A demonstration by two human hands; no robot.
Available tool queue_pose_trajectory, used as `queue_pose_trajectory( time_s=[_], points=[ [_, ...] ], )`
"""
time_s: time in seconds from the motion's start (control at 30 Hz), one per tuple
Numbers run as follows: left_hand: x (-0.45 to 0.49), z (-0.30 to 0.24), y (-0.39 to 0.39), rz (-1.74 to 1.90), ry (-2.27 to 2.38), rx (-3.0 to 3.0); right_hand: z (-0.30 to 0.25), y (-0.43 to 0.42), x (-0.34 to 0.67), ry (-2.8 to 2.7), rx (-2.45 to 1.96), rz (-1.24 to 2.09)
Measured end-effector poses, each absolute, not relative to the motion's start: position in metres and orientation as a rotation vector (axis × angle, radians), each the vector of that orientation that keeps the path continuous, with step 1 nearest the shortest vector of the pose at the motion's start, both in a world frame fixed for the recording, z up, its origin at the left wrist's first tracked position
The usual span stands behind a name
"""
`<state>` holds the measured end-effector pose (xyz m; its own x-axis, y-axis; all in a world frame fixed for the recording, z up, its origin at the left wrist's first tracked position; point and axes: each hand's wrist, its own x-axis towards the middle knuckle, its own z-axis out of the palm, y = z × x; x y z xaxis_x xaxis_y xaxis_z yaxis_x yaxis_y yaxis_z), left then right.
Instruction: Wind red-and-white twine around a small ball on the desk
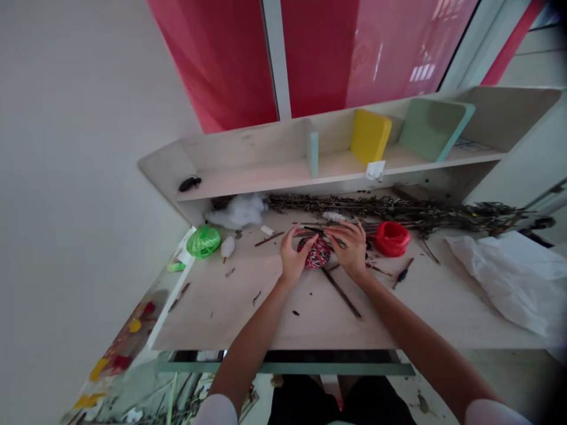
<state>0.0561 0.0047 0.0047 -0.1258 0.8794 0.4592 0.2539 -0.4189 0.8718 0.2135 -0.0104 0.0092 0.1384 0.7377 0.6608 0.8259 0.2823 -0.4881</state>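
- The person's two bare forearms reach forward from white sleeves over the near edge of the desk [212, 319].
- A long dark stick [341, 293] lies slantwise on the desk between the wrists, just short of the hands.
- The left hand [292, 257] is loosely curled, with the thumb raised and the fingertips pressed to the left side of the twine ball [315, 254], which it holds steady.
- The twine ball, wound in red, white and black, sits on the desk at mid-depth between the two hands.
- The right hand [352, 248] bends its fingers over the ball's upper right side and touches it. It is not clear whether it grips the ball or a thin twig there.
- A red twine roll [392, 238] lies just right of the right hand, and a white plastic bag [500, 271] lies further right.
- A green twine ball [202, 241] sits well apart at the left.
- Behind them are white stuffing [239, 211] and a long heap of dry branches [398, 208].
- Farthest back, a shelf [266, 174] holds a yellow block [370, 136].
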Motion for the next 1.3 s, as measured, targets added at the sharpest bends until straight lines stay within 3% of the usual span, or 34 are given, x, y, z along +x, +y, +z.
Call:
queue_pose_trajectory(
  time_s=[0.7, 1.0, 1.3],
  points=[
    [0.054, 0.008, 0.0, 1.698, 1.286, 1.785, 0.003, -0.004, 0.218, -1.561, -1.4, -0.054],
    [0.049, 0.008, 0.003, 1.843, 1.198, 1.873, 0.004, -0.004, 0.22, -1.552, -1.182, -0.333],
    [0.051, 0.008, 0.003, 1.848, 1.174, 1.772, 0.003, 0.0, 0.223, -1.421, -1.092, -0.209]
  ],
)
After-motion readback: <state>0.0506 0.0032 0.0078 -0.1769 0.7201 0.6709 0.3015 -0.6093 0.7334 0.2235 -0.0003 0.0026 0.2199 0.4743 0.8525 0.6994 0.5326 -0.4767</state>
